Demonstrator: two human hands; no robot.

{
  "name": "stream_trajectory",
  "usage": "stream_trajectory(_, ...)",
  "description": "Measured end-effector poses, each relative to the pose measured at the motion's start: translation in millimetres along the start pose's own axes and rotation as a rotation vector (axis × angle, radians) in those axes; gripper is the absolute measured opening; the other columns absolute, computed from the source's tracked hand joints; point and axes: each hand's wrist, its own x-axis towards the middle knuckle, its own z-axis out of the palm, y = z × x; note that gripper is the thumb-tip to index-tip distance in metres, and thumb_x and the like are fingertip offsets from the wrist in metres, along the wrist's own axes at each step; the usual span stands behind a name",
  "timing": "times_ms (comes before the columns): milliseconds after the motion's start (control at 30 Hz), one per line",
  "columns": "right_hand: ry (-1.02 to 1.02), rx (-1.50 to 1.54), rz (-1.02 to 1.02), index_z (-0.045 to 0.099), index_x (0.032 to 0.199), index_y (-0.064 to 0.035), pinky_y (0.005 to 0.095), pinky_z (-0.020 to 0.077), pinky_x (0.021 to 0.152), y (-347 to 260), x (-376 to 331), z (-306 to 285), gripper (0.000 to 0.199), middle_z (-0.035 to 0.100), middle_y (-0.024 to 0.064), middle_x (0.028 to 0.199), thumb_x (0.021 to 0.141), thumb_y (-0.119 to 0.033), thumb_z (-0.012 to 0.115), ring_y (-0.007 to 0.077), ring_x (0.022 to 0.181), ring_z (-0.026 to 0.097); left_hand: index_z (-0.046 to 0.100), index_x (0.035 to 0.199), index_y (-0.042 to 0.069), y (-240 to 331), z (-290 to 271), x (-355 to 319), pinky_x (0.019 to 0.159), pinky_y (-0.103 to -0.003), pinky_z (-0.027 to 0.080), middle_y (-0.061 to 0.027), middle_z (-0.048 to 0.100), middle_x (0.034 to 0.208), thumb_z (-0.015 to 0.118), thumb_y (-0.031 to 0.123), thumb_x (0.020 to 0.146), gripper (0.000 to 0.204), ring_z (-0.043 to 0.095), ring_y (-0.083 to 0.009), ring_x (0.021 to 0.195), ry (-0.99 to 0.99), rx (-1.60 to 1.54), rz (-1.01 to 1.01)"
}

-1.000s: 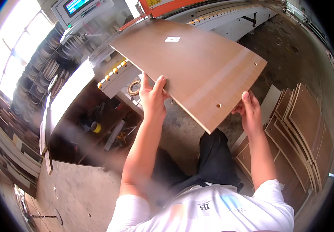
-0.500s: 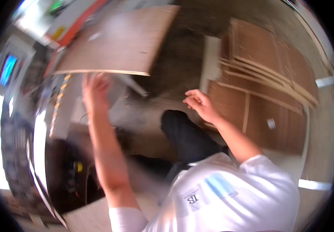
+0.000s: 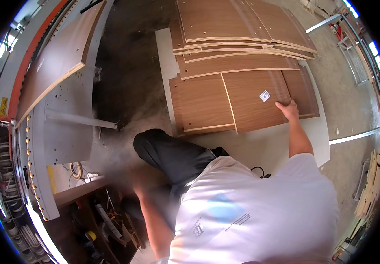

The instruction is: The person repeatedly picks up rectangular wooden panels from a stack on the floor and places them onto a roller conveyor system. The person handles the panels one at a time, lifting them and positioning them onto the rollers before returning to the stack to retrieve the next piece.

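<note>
My right hand [image 3: 289, 110] is at the near right corner of a brown wood-grain panel [image 3: 253, 94] with a small white label on top. Its thumb lies over the panel's face, and the fingers are bent at the edge, partly hidden. That panel lies among other brown panels on the low stack to my right. Low at my left side, my left hand [image 3: 132, 174] is smeared by motion, so its fingers cannot be made out. Farther off on the left, another brown panel [image 3: 62, 61] rests on a grey machine [image 3: 68, 127], touched by neither hand.
More drilled brown panels [image 3: 220, 22] are piled at the far side of the stack, above a pale base board [image 3: 322, 132]. A metal arm [image 3: 84, 119] juts from the machine toward my knee. Below it stands an open box of tools and offcuts [image 3: 106, 220].
My view has swung to the right. My left hand has left the panel on the machine and dropped to my side. My right hand has moved onto the labelled panel in the stack.
</note>
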Motion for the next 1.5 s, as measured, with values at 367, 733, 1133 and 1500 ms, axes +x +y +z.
stream_trajectory(367, -0.927, 0.353, 0.394, 0.052, 0.146, -0.0032, 0.0425, 0.0444, 0.111, 36.9, -141.5, -21.8, 0.096, 0.056, 0.0135, 0.147, 0.075, -0.058, 0.086, 0.0308, 0.136, 0.052, 0.058, 0.139, 0.004, 62.2, 71.9, -53.1, 0.059, -0.025, 0.045, 0.0000, 0.063, 0.084, 0.060, 0.020, 0.104, 0.039, 0.057, -0.0092, 0.069, -0.091, 0.016, -0.245)
stream_trajectory(733, -0.853, 1.507, 0.268, 0.052, 0.146, -0.0083, 0.0469, 0.0437, 0.111, 72.6, -143.3, 54.7, 0.066, 0.059, 0.0104, 0.145, 0.095, -0.046, 0.070, 0.0285, 0.131, 0.056, 0.059, 0.139, 0.001, 89.9, 87.1, -56.3, 0.061, -0.025, 0.044, 0.0009, 0.064, 0.085, 0.058, 0.020, 0.105, 0.038, 0.055, -0.0079, 0.068, -0.218, 0.096, -0.173)
stream_trajectory(1133, -0.971, 1.628, -0.172, 0.047, 0.149, -0.0016, 0.0461, 0.0449, 0.110, -41.6, -160.0, -2.2, 0.069, 0.058, 0.0133, 0.144, 0.099, -0.046, 0.064, 0.0303, 0.130, 0.056, 0.062, 0.133, 0.000, 105.2, 88.5, -81.9, 0.067, -0.029, 0.050, -0.0050, 0.070, 0.092, 0.060, 0.020, 0.104, 0.035, 0.063, -0.0131, 0.075, -0.188, 0.087, -0.095)
stream_trajectory(1500, -1.467, 1.456, -0.384, 0.046, 0.150, -0.0062, 0.0485, 0.0392, 0.114, -375.0, -384.9, -49.3, 0.076, 0.055, 0.0103, 0.147, 0.094, -0.053, 0.069, 0.0293, 0.135, 0.050, 0.063, 0.127, -0.002, 168.1, 71.0, -147.4, 0.078, -0.028, 0.055, -0.0071, 0.072, 0.097, 0.060, 0.016, 0.105, 0.028, 0.068, -0.0140, 0.086, -0.028, -0.178, 0.088)
